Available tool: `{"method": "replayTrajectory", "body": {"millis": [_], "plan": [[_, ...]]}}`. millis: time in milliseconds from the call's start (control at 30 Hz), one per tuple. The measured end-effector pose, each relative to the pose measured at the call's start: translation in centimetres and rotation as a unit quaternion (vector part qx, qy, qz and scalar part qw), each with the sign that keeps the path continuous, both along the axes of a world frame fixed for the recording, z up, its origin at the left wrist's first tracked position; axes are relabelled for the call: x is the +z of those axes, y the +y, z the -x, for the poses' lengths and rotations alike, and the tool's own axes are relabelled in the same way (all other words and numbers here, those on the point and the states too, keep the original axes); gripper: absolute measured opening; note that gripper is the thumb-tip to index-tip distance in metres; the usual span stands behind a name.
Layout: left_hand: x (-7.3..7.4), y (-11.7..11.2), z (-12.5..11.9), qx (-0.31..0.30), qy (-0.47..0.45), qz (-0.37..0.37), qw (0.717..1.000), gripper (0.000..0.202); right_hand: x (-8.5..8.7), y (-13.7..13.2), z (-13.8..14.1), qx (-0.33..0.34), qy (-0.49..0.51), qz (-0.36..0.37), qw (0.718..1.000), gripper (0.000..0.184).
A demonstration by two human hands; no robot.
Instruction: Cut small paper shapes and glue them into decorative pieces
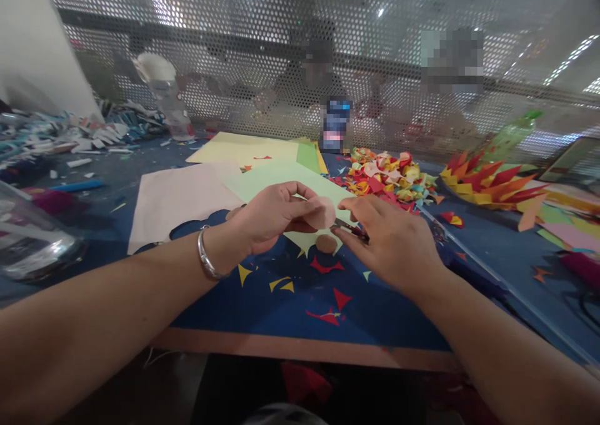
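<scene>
My left hand (274,215), with a silver bangle on its wrist, pinches a small round pale pink paper piece (322,213) between thumb and fingers. My right hand (391,240) is closed around small scissors (349,228), whose tip meets the edge of that piece. A second round tan cutout (326,244) lies on the blue table (281,306) just below, on the corner of a light green sheet (281,178).
A pale pink sheet (175,200) and yellow sheets (244,150) lie behind. Colourful paper scraps (389,175) and a spiky red-orange-yellow paper craft (492,184) sit right. A plastic bottle (171,103), shredded scraps (70,134) at far left. People sit behind a perforated screen (328,50).
</scene>
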State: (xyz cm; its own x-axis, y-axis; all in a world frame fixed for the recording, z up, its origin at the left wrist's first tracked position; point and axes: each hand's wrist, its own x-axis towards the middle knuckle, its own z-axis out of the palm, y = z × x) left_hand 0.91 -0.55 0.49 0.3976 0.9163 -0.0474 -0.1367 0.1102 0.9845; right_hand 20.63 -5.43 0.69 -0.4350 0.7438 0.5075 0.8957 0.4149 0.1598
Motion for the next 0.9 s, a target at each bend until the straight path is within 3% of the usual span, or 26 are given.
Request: {"method": "replayTrajectory", "body": {"millis": [167,333,600,733,900], "plan": [[-0.23,-0.31,-0.14,-0.027,-0.009,0.002,1.000,0.011,-0.38,0.06,0.07,0.085,0.015,0.026,0.996,0.024],[-0.35,-0.52,-0.07,-0.056,0.019,-0.029,0.998,0.017,-0.34,0.59,0.05,0.124,0.120,0.089,0.981,0.022],[-0.31,-0.81,-0.15,-0.094,0.027,-0.053,0.994,0.022,-0.09,0.90,-0.20,0.115,0.213,0.148,0.959,0.013],[-0.54,-0.83,-0.07,-0.081,0.060,-0.100,0.990,0.021,-0.12,0.88,-0.10,0.107,0.225,0.150,0.957,0.019],[-0.66,-0.69,-0.10,-0.068,0.076,-0.107,0.989,0.022,-0.17,0.94,0.00,0.103,0.236,0.164,0.952,0.022]]}}
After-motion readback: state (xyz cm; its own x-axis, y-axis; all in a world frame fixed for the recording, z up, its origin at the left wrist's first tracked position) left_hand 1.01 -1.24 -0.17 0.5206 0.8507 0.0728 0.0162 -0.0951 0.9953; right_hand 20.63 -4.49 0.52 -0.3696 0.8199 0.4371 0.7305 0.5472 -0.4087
